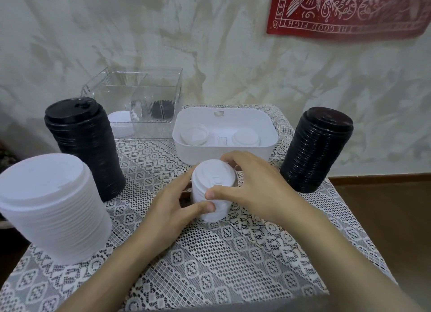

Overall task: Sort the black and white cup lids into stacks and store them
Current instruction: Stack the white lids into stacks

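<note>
Both hands curl round the short stack [213, 185] of white lids; my left hand [172, 202] cups its near left side, my right hand [251, 183] wraps the far side, thumb on the front; gripping from two sides should keep loose lids aligned; it stands on the cloth [210, 253] just before the bin [205, 151], probably its home; the tall white stack [53, 206] and black stacks [86, 146] flank it, apart by colour.
</note>
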A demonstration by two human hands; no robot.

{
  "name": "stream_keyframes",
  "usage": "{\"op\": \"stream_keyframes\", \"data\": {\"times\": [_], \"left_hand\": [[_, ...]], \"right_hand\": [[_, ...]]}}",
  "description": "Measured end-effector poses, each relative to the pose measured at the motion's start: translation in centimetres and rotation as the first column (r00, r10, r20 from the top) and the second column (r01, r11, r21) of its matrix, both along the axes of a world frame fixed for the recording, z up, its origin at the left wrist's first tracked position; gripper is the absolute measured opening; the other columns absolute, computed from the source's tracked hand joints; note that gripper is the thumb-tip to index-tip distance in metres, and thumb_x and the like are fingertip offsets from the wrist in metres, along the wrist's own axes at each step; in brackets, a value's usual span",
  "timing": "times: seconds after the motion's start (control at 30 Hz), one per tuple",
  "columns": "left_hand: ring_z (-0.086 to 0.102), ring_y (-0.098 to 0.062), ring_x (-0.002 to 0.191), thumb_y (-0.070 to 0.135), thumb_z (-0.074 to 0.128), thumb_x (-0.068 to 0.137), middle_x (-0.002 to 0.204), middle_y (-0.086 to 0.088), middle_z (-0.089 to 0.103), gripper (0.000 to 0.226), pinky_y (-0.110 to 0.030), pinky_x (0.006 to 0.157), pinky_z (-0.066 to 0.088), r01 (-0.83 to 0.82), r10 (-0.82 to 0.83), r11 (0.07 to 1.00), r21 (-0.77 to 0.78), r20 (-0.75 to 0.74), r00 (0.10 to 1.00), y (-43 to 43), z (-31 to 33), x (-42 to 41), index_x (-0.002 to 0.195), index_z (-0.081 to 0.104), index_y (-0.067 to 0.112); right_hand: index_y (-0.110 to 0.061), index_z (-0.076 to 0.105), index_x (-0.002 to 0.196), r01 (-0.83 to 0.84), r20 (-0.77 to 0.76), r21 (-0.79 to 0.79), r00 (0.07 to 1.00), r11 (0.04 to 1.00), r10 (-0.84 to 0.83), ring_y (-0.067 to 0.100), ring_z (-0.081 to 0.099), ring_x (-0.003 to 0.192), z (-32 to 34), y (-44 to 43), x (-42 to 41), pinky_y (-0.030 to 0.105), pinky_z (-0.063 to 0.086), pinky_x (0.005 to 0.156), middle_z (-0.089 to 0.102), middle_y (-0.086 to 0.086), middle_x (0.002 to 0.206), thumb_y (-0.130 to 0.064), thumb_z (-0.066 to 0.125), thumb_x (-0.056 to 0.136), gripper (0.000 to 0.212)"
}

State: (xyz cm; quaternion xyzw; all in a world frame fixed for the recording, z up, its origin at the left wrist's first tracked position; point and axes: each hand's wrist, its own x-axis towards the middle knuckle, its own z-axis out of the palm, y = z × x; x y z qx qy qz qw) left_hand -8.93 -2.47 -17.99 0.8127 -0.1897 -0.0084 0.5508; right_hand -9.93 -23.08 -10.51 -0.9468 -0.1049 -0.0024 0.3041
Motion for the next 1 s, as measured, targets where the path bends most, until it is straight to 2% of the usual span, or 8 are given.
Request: {"op": "stream_keyframes", "data": {"times": [0.23,0.33,0.47,0.57,0.7,0.77,0.93,1.0], "left_hand": [[0.052,-0.001,0.135,0.07,0.085,0.06,0.147,0.027,0.053,0.11,-0.045,0.115,0.045,-0.012,0.012,1.0,0.01,-0.024,1.0,0.4,-0.1,0.1,0.156,0.033,0.051],[0.051,0.006,0.133,0.065,0.08,0.066,0.143,0.039,0.05,0.096,-0.031,0.112,0.046,-0.013,0.013,1.0,-0.019,0.011,1.0,0.4,0.2,-0.2,0.148,0.03,0.066],[0.051,0.0,0.137,0.059,0.076,0.076,0.149,0.025,0.053,0.084,-0.042,0.115,0.045,-0.008,0.009,0.999,-0.049,0.022,1.0,0.4,0.4,0.0,0.152,0.041,0.049],[0.052,0.002,0.135,0.055,0.08,0.079,0.148,0.026,0.054,0.084,-0.039,0.114,0.046,0.007,-0.007,0.999,-0.052,0.007,1.0,0.5,0.4,0.0,0.153,0.042,0.044],[0.055,0.005,0.13,0.06,0.081,0.073,0.141,0.028,0.057,0.088,-0.028,0.106,0.05,-0.011,0.011,0.999,-0.034,-0.002,1.0,0.2,0.5,-0.2,0.15,0.04,0.051],[0.058,0.001,0.128,0.06,0.081,0.07,0.138,0.025,0.061,0.086,-0.03,0.104,0.052,-0.027,0.026,0.998,-0.055,-0.012,1.0,0.0,0.3,-0.1,0.147,0.044,0.049],[0.058,0.001,0.128,0.051,0.082,0.073,0.136,0.024,0.061,0.076,-0.02,0.101,0.05,-0.023,0.02,0.996,-0.09,-0.037,0.999,-0.4,0.2,-0.1,0.141,0.048,0.05],[0.057,0.002,0.127,0.047,0.083,0.075,0.136,0.024,0.061,0.072,-0.015,0.098,0.049,-0.03,0.026,0.996,-0.08,-0.048,0.998,-0.4,0.3,-0.1,0.138,0.048,0.053]], "right_hand": [[-0.039,0.042,0.152,-0.073,-0.023,0.067,0.997,0.995,0.074,0.001,0.045,0.135,0.2,-0.6,0.1,0.034,0.038,0.115,0.046,-0.022,0.15,-0.073,0.075,0.07,0.094],[-0.044,0.049,0.146,-0.072,-0.023,0.109,0.997,0.991,0.075,0.001,0.05,0.132,-0.7,-1.0,0.6,0.04,0.045,0.112,0.052,-0.024,0.146,-0.083,0.065,0.063,0.093],[-0.044,0.053,0.144,-0.081,-0.052,0.184,0.994,0.98,0.092,-0.001,0.052,0.13,-1.4,-1.3,1.3,0.039,0.047,0.111,0.057,-0.023,0.142,-0.077,0.071,0.067,0.085],[-0.039,0.056,0.145,-0.096,-0.094,0.24,0.988,0.966,0.121,-0.003,0.055,0.127,-1.3,-1.6,1.9,0.035,0.043,0.115,0.06,-0.022,0.141,-0.054,0.072,0.089,0.06],[-0.037,0.063,0.139,-0.116,-0.119,0.238,0.982,0.964,0.147,-0.009,0.06,0.114,-0.2,-1.7,2.6,0.012,0.044,0.096,0.065,-0.024,0.131,-0.043,0.071,0.094,0.047],[-0.035,0.068,0.131,-0.133,-0.141,0.238,0.975,0.962,0.17,-0.01,0.063,0.108,0.7,-1.6,3.4,0.009,0.046,0.089,0.07,-0.021,0.122,-0.039,0.073,0.093,0.038],[-0.029,0.078,0.105,-0.067,0.042,0.296,0.997,0.953,0.058,0.01,0.073,0.082,2.0,-0.8,8.3,0.036,0.062,0.077,0.078,-0.008,0.094,-0.024,0.069,0.096,0.013],[-0.029,0.078,0.103,-0.013,0.108,0.18,0.994,0.984,-0.007,0.012,0.07,0.082,1.8,0.0,11.1,0.04,0.06,0.083,0.076,-0.01,0.095,-0.023,0.067,0.096,0.014]]}}
